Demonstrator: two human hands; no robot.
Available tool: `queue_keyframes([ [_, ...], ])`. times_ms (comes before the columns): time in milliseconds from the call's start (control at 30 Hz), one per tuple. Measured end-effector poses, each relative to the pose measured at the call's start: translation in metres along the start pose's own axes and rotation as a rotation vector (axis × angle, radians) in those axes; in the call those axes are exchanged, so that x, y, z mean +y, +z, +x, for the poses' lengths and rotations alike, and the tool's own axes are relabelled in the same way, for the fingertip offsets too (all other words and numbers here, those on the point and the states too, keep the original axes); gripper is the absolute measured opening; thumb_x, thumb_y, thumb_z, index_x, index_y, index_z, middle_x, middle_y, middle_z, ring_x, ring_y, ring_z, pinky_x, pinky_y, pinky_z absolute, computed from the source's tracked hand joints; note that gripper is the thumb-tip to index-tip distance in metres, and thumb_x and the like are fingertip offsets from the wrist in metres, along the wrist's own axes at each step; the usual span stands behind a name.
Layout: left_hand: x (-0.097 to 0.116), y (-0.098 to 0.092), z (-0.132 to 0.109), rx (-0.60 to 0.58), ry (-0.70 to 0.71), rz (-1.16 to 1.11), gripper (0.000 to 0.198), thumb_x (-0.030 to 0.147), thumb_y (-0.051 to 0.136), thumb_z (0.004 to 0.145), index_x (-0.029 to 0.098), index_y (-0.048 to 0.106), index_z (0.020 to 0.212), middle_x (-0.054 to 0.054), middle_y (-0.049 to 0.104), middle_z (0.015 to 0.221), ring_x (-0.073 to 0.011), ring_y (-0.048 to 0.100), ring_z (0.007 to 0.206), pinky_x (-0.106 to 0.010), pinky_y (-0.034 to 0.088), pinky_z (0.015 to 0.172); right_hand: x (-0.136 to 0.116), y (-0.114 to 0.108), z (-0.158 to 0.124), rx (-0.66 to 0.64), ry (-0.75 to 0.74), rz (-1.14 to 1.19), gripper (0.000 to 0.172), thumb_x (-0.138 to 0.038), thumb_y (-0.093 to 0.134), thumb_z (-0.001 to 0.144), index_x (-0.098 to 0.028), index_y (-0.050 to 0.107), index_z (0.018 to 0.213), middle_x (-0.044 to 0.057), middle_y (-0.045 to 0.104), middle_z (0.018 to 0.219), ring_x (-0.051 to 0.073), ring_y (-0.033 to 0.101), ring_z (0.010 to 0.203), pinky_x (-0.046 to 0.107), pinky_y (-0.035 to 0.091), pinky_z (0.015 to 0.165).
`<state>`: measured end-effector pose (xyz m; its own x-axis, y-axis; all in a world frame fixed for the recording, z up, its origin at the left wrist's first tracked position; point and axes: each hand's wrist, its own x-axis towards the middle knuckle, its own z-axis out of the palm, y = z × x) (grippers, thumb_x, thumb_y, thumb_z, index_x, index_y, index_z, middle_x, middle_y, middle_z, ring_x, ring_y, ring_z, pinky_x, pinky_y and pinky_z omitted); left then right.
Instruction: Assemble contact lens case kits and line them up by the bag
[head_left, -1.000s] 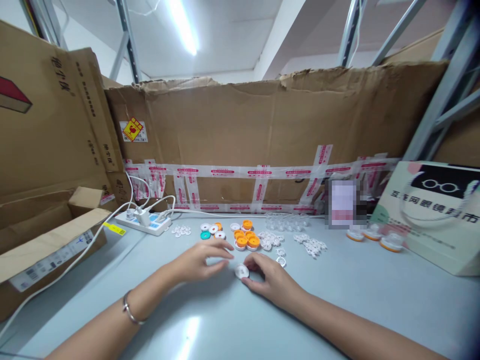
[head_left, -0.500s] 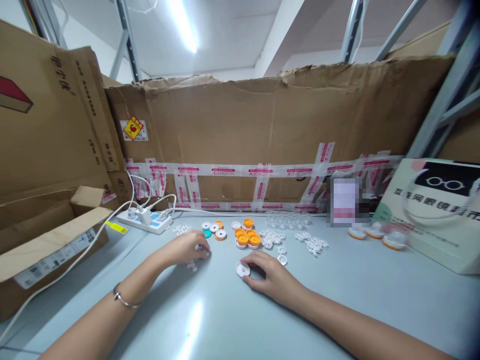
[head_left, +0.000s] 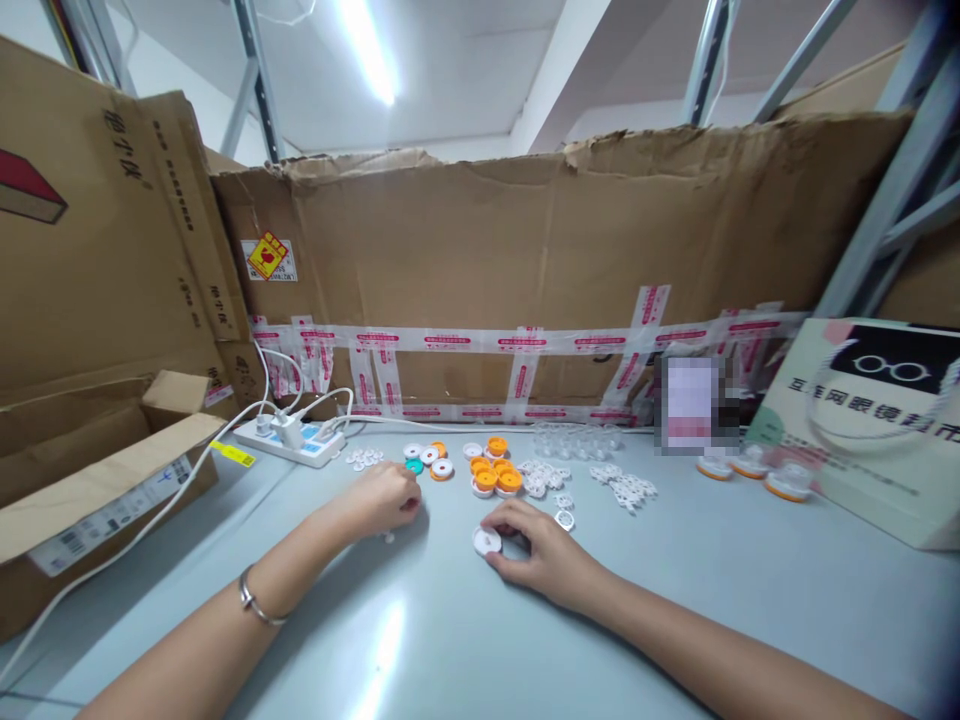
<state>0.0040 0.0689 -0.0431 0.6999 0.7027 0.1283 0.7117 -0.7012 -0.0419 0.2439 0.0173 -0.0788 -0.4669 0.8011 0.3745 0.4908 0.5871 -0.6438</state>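
Between the thumb and fingers of my right hand (head_left: 544,553) is a round white plastic disc (head_left: 487,541), held at its rim on the tabletop. My left hand (head_left: 386,498) is closed just above the table, left of the disc; whatever its fingers hold is hidden. A small white piece (head_left: 388,538) shows beneath that hand. Beyond the disc lies a cluster of orange and white round parts (head_left: 495,478). White discs, one teal disc (head_left: 414,466) and some orange ones sit near my left fingers. A white ring (head_left: 565,520) lies behind my right hand.
Small white pieces (head_left: 364,458) lie near a power strip (head_left: 289,443). White plastic parts (head_left: 624,487) and clear pieces (head_left: 577,440) spread at the back. Clear-topped orange-based items (head_left: 787,481) stand by a paper bag (head_left: 862,430). Cardboard (head_left: 480,270) walls the back; an open box (head_left: 112,490) sits left.
My left hand has closed more, turned palm-down and come slightly nearer the disc, covering most of the small white pieces under it. My right hand and the disc have barely moved.
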Motion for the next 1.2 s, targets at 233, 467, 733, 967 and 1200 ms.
queue_keyframes([
  [233,0.026,0.001,0.005,0.071,-0.019,0.019,0.015,0.011,0.051,0.072,0.016,0.065,0.075,-0.006,0.066,0.076,-0.0189,0.060,0.073,-0.026,0.042,0.065,0.001,0.000,0.000,0.004,-0.009,0.020,0.019,-0.015,0.058,0.068,-0.019,0.062,0.087,0.004,0.060,0.085,0.016,0.056,0.078,0.027,0.046,0.071],
  [467,0.052,0.016,0.010,0.315,0.274,-0.058,0.015,0.015,0.048,0.080,0.017,0.062,0.073,-0.003,0.063,0.068,-0.0143,0.057,0.065,-0.024,0.040,0.061,-0.001,-0.001,0.002,-0.015,-0.022,-0.002,0.020,-0.015,0.058,0.069,-0.018,0.063,0.088,0.005,0.060,0.083,0.017,0.056,0.077,0.027,0.046,0.071],
  [733,0.053,0.024,0.010,0.404,0.340,0.022,0.019,0.020,0.045,0.086,0.017,0.059,0.073,-0.003,0.062,0.070,-0.0141,0.055,0.066,-0.026,0.037,0.060,0.001,0.002,0.002,0.007,-0.048,-0.020,0.016,-0.017,0.058,0.070,-0.018,0.063,0.086,0.004,0.059,0.080,0.016,0.055,0.074,0.027,0.046,0.069],
  [967,0.053,0.014,0.004,0.251,0.340,-0.091,0.017,0.017,0.046,0.085,0.020,0.063,0.085,-0.003,0.063,0.080,-0.0151,0.055,0.076,-0.026,0.038,0.069,0.002,0.001,0.002,-0.011,-0.034,0.006,0.020,-0.016,0.059,0.069,-0.019,0.062,0.089,0.004,0.060,0.084,0.016,0.056,0.076,0.027,0.046,0.070],
  [1200,0.050,0.003,0.005,0.196,0.271,-0.330,0.019,0.018,0.047,0.084,0.020,0.065,0.091,-0.005,0.064,0.084,-0.0159,0.057,0.081,-0.027,0.041,0.075,0.000,0.000,0.001,-0.008,-0.037,0.005,0.019,-0.016,0.059,0.069,-0.019,0.063,0.087,0.003,0.059,0.082,0.016,0.056,0.075,0.027,0.046,0.070],
])
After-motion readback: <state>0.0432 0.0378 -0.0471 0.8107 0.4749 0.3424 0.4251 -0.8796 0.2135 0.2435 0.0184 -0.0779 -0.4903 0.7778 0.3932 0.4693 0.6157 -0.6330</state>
